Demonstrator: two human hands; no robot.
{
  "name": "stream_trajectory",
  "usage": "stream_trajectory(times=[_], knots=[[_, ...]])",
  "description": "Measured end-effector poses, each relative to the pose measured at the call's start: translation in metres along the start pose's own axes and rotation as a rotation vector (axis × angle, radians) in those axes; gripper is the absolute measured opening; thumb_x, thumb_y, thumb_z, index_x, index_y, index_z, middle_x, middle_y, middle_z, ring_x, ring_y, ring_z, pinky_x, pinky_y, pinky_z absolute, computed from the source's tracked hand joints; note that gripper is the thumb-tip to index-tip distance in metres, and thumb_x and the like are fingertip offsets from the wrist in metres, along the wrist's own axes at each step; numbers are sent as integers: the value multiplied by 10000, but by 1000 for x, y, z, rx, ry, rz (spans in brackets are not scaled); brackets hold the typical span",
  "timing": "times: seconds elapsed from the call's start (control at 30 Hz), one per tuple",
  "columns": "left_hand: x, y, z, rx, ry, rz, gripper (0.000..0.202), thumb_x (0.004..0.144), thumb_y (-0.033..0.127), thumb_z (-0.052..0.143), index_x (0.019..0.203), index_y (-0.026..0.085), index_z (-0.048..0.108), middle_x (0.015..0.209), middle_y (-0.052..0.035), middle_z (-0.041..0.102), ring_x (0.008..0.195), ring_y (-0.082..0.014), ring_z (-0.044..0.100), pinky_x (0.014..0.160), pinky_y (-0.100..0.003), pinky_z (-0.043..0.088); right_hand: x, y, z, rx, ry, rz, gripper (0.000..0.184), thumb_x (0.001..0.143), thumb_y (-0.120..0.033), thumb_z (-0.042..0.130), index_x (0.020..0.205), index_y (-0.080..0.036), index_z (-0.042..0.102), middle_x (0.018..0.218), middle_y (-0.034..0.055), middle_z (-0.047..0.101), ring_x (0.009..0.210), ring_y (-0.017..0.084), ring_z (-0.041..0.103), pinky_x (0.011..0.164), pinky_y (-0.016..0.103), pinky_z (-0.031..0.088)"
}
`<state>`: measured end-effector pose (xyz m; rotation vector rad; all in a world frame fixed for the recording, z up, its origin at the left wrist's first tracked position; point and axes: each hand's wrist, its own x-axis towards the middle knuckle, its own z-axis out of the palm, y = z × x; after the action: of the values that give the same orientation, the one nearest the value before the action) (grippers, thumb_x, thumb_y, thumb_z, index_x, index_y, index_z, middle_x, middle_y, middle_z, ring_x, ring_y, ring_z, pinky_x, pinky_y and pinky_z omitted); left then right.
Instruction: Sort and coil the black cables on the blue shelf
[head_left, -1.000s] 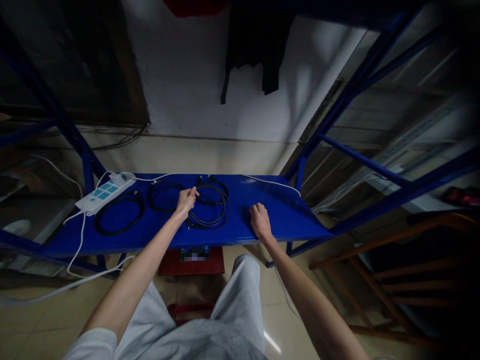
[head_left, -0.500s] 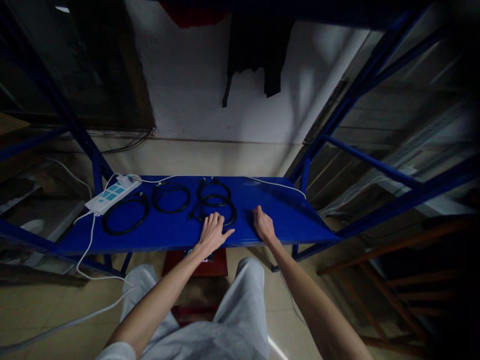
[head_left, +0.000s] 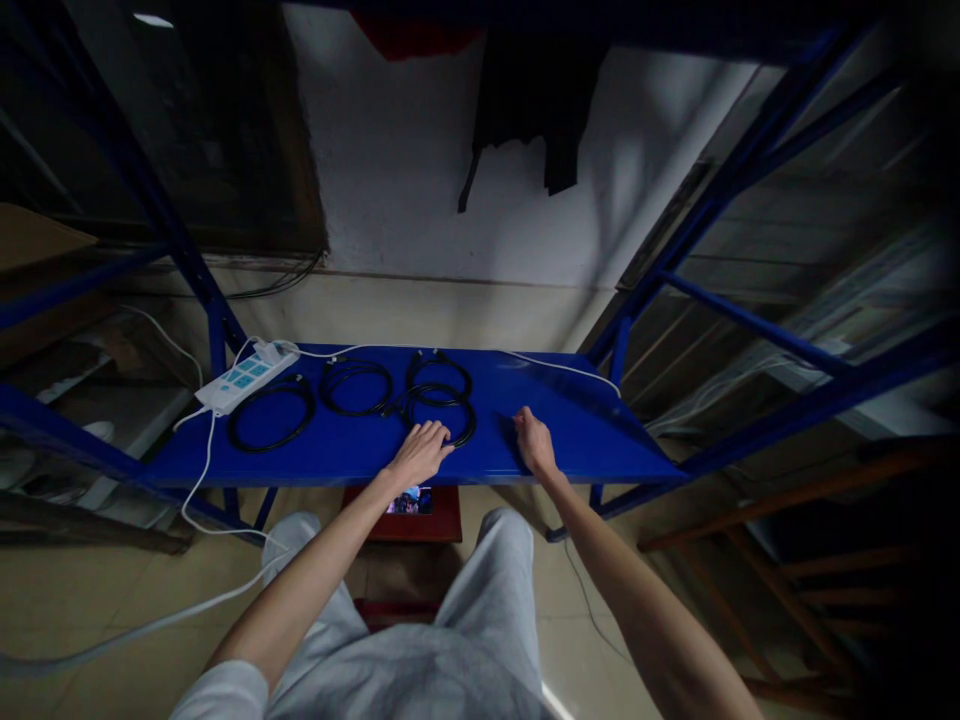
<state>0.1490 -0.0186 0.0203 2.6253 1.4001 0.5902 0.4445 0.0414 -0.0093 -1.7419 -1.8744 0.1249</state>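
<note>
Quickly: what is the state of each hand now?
Left hand: open, at the nearest black cable coil.
Right hand: loosely closed; contents cannot be told.

You have one blue shelf, mid-frame; on it: white power strip, left; four coiled black cables, left to centre; white cord, upper edge.

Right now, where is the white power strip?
In the head view, the white power strip lies at the left end of the blue shelf, beside the leftmost black cable coil, on its far left side.
</note>
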Motion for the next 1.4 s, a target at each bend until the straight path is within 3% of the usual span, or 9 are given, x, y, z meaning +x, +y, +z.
stream_trajectory(times=[0.13,0.3,0.43,0.6,0.73,0.87,1.07,1.23,1.4], knots=[[3,4,0,23,1,-65,385,964,554,512,1045,183,573,1093,-101,604,1044,-271,557,904,-414,425,4,-11,15,180,148,230,254,955,-369,379,874,-187,537,753,82,622,628,193,526,593,283,330],[9,6,5,77,-41,6,215,1034,331,417,1077,177,561,1155,-128,631,1110,-278,583,943,-429,430,-2,-34,24,172,202,280,252,961,-353,365,896,-184,539,747,84,611,654,215,545,639,307,352],[10,-2,10,26,-18,-20,219,1051,319,389,1129,176,534,1009,-106,694,1010,-235,662,957,-390,447,-9,-52,17,215,121,141,283,1011,-374,307,939,-193,513,804,81,633,677,209,567,657,299,378],[8,-6,15,24,2,1,261,1048,369,399,1153,185,551,963,-96,715,945,-222,691,975,-383,457,-17,-79,17,252,-123,-261,235,1037,-349,346,965,-207,519,881,64,656,781,189,614,721,268,414],[8,-5,10,23,28,76,247,1048,326,390,1137,181,569,988,-95,708,945,-223,672,971,-393,448,-11,-93,17,188,-197,-339,205,1016,-285,420,922,-197,580,856,54,665,765,174,605,706,254,401],[8,-5,5,48,65,96,262,1057,302,356,1073,177,585,977,-98,687,955,-227,632,918,-387,435,13,-99,2,215,-393,-410,174,949,-225,524,845,-167,651,752,33,656,664,144,557,640,238,371],[6,-5,3,82,151,75,290,1063,299,333,1053,168,592,975,-106,665,980,-240,579,875,-384,402,29,-113,-19,176,-648,-630,204,804,-75,548,930,-138,696,888,43,660,726,134,562,693,237,434],[6,-6,2,90,147,48,293,1061,299,330,1034,169,592,985,-112,655,998,-255,557,878,-395,386,11,-125,-16,-80,-552,-682,273,803,-141,689,1070,-137,632,1068,98,604,896,186,589,761,269,476],[7,-6,1,55,126,1,299,1057,299,322,1032,171,591,994,-120,651,1031,-268,543,903,-411,382,-3,-125,-7,-201,-371,-663,130,1010,-233,521,1020,-161,629,1031,96,592,944,193,580,785,279,466]])
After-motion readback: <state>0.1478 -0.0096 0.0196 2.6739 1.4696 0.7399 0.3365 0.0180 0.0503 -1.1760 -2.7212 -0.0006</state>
